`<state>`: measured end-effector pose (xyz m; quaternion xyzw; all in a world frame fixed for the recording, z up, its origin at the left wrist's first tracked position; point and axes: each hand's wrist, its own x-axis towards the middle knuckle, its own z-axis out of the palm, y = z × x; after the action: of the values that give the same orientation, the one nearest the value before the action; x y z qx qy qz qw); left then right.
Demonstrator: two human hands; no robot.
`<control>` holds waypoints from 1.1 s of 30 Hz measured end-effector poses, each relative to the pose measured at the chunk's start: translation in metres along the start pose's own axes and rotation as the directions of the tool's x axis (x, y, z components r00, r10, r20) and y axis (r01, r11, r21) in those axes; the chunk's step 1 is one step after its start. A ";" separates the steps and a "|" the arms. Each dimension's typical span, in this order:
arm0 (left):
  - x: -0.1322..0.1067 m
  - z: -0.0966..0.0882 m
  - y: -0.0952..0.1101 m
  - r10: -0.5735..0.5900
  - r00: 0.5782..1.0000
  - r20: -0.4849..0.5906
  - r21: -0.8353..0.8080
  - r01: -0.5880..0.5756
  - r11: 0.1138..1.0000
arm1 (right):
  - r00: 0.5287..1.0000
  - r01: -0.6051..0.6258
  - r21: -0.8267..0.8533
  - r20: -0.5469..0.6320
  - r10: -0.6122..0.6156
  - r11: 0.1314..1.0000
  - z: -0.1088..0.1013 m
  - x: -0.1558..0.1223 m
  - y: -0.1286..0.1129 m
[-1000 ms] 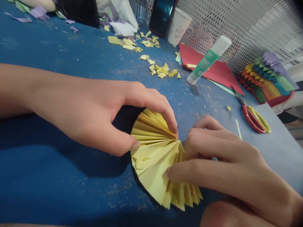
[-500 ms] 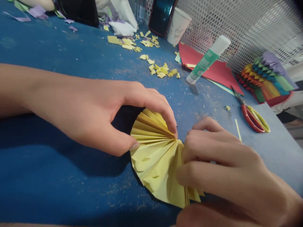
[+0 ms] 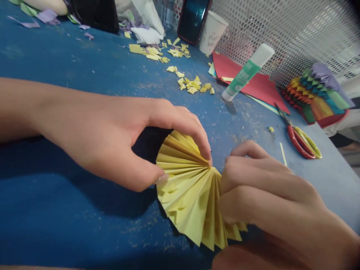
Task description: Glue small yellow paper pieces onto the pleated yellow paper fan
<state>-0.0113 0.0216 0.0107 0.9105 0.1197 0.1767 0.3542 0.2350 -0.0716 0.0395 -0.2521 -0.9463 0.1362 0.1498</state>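
Observation:
A pleated yellow paper fan (image 3: 188,187) lies spread on the blue table (image 3: 56,210). My left hand (image 3: 112,138) pinches its upper half, forefinger at the fan's centre and thumb on its left edge. My right hand (image 3: 270,198) is curled over the fan's right side, fingers pressed on the lower folds next to the centre. The part of the fan under my right hand is hidden.
A green glue stick (image 3: 245,73) rests on red paper (image 3: 258,84). Red and yellow scissors (image 3: 300,138) lie at the right. A multicoloured folded paper piece (image 3: 316,93) stands by the mesh screen. Yellow scraps (image 3: 194,84), a paper cup (image 3: 212,32) and a phone (image 3: 192,18) sit at the back.
My right hand has slid down and closed further over the fan's lower folds, which have bunched tighter. The left hand has barely moved.

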 end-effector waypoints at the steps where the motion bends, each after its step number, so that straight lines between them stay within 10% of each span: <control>1: -0.001 0.001 0.001 -0.009 1.000 -0.022 -0.011 0.008 1.000 | 1.000 0.022 0.007 -0.005 -0.022 1.000 0.000 0.000 0.000; 10: 0.000 0.017 0.010 0.033 0.970 -0.241 -0.142 -0.069 0.987 | 1.000 -0.003 -0.002 -0.014 0.003 1.000 0.002 0.004 -0.001; 33: -0.003 0.004 0.004 0.154 0.987 0.046 0.061 -0.157 0.986 | 0.998 -0.042 -0.053 -0.055 0.039 0.998 -0.011 0.000 -0.002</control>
<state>-0.0116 0.0157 0.0099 0.9314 0.0466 0.1811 0.3123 0.2385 -0.0713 0.0505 -0.2787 -0.9400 0.1065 0.1657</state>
